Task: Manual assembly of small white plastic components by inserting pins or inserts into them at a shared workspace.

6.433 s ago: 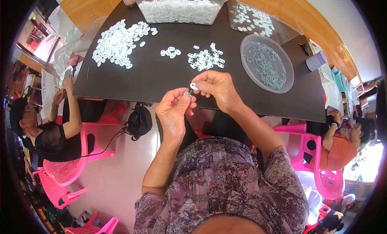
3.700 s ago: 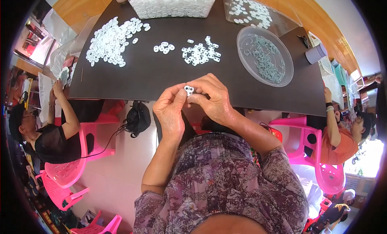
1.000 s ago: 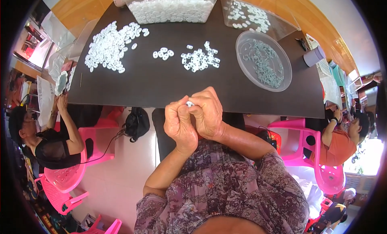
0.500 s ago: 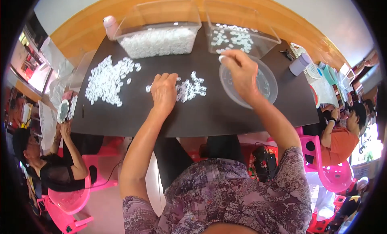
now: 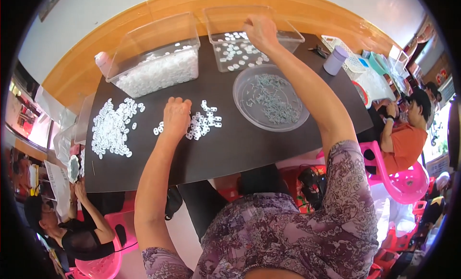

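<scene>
My left hand (image 5: 176, 116) rests on the dark table, fingers bent down and closed, their tips hidden. It lies between a few white oval plastic pieces (image 5: 158, 129) and a small pile of white plastic pieces with holes (image 5: 204, 124). My right hand (image 5: 260, 31) is raised over the right clear plastic bin (image 5: 218, 62), its fingers curled together; whatever they hold, if anything, is hidden. Loose white pieces (image 5: 240, 50) are scattered on that bin's bottom. Below my right forearm stands a round clear tub (image 5: 238, 103) with many small grey-green pieces (image 5: 276, 101).
A larger heap of white oval pieces (image 5: 111, 130) lies at the table's left. Behind it stand a clear bin (image 5: 144, 38) filled with white pieces and a pink bottle (image 5: 103, 62). A lavender cup (image 5: 335, 61) and white basket (image 5: 343, 53) are far right. People sit at both sides.
My right hand has moved from above the round tub, a white piece at its fingertips, to the right bin farther back. My left hand stays beside the small pile. The view has shifted.
</scene>
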A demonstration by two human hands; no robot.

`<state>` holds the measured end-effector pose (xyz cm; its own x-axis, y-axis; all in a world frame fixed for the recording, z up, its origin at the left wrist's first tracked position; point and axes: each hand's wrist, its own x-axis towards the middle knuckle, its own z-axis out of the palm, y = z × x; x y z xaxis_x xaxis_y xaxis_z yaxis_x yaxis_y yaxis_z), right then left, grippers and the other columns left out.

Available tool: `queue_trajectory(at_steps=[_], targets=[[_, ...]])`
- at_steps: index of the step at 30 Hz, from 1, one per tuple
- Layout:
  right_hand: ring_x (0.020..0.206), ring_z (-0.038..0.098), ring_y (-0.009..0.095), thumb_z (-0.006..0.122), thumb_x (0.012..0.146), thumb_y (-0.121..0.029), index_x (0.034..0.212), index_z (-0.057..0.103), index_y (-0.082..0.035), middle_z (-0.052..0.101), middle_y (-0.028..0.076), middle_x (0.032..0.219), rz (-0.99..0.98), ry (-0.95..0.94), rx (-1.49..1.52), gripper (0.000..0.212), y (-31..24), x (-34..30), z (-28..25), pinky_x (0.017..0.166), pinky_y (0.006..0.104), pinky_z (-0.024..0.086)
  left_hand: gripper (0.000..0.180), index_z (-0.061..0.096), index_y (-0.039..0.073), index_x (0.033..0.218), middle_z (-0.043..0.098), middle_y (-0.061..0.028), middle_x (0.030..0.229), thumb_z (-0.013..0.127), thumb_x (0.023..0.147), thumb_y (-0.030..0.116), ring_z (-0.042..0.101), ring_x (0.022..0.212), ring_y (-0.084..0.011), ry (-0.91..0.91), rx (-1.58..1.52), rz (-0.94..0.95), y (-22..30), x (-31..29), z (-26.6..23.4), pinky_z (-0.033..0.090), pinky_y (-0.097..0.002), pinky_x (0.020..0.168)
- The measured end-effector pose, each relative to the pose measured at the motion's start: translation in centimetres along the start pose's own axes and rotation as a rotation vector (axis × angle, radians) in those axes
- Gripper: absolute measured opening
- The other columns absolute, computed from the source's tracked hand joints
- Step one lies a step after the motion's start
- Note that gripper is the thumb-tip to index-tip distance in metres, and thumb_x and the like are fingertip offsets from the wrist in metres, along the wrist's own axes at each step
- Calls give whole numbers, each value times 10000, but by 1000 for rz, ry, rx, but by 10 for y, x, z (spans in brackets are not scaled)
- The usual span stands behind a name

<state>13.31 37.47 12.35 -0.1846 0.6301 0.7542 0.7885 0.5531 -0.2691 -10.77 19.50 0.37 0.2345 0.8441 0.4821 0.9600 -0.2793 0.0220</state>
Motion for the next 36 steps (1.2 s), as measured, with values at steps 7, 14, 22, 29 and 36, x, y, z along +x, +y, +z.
queue_trajectory(at_steps=[7, 14, 22, 29, 36], targets=[[743, 607, 332, 586, 721, -120, 792, 658, -48, 638, 153, 767, -141, -115, 202, 124, -13, -78, -30, 667, 411, 470, 156, 607, 42, 735, 563, -139, 718, 559, 623, -56, 547, 762, -314, -13, -8, 19, -2, -4, 0, 468, -410, 663], [773, 603, 301, 616, 678, -99, 772, 663, -33, 638, 126, 763, -71, -559, 317, 124, 0, -146, -14, 682, 388, 475, 31, 611, 48, 707, 567, -118, 680, 628, 686, 62, 554, 724, -295, 29, -59, -56, 2, -8, -12, 448, -389, 651], [749, 568, 361, 591, 668, -67, 690, 633, -37, 611, 164, 722, -316, -525, 104, 56, -6, -158, 2, 644, 454, 466, 97, 653, 3, 848, 624, -13, 745, 649, 770, 61, 555, 668, -96, 128, -945, -569, 51, -58, -62, 439, -218, 641], [771, 553, 379, 558, 638, -45, 642, 580, 12, 594, 196, 754, -502, -597, 35, 61, -9, -154, 10, 661, 454, 467, 139, 649, -37, 899, 617, -50, 735, 655, 792, 51, 533, 630, -97, 248, -1480, -861, 88, -92, -69, 419, -208, 592], [700, 537, 332, 562, 694, -51, 736, 537, -24, 558, 143, 721, -421, -425, 151, 55, -19, -157, -22, 627, 405, 443, 128, 604, -24, 872, 590, -54, 708, 641, 820, 87, 511, 610, -111, 278, -1705, -933, 101, -110, -74, 409, -229, 573]])
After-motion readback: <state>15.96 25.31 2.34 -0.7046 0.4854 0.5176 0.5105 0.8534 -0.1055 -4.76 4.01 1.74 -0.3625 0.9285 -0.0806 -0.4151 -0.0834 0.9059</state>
